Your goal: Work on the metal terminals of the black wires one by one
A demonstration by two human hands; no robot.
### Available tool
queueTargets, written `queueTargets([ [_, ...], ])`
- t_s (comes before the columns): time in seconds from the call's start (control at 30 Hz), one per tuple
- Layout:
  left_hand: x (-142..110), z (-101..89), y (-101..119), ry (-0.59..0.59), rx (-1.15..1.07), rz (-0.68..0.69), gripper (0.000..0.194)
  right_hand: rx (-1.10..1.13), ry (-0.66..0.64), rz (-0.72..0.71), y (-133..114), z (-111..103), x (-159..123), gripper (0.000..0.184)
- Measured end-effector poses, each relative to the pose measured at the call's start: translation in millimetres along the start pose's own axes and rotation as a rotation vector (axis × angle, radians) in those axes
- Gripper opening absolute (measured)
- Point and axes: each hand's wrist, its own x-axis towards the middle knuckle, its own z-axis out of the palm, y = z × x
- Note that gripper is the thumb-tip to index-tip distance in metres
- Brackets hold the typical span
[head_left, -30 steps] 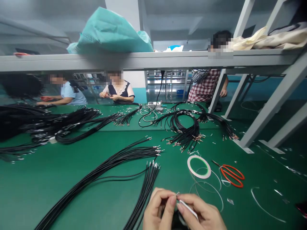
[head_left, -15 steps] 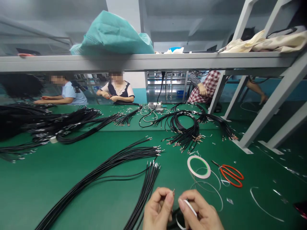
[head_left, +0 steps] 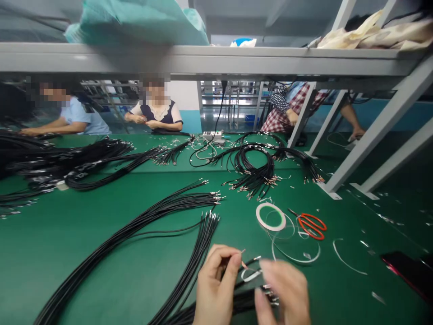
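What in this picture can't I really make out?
Head view:
Right hand: fine finger detail, blurred.
Thin piece in the left hand: mostly hidden by that hand.
Long cable bundle: near end cut off by bottom edge.
Dark red-edged object: cut off by right edge.

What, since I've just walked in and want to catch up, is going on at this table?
A person's left hand pinches a thin coppery tip, apparently a wire end. The right hand is blurred, its fingers parted near a white strip; contact is unclear. Black cables lie bundled on the green table, and a white roll and red-handled scissors lie beyond the right hand.
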Motion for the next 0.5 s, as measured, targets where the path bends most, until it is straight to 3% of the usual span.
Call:
queueTargets([
  [0.1, 1, -2.2, -2, -0.015, 0.027, 0.001, 0.012, 0.069, -0.306, 0.322, 14, 0, 34, 0.039],
  [0.17, 2, -2.1, -2, -0.013, 0.033, -0.003, 0.012, -0.088, -0.455, 0.35, 24, -3, 52, 0.032],
  [0.27, 2, -0.9, -1, 0.0, 0.018, -0.023, 0.012, -0.22, -0.375, 0.214, 22, -8, 56, 0.034],
  [0.37, 2, -1.0, -1, 0.005, -0.008, -0.046, 0.011, -0.016, -0.249, 0.038, 3, -6, 39, 0.044],
  [0.5, 2, -2.8, -2, 0.002, -0.038, -0.068, 0.01, 0.1, -0.177, 0.064, -13, 8, 18, 0.044],
])
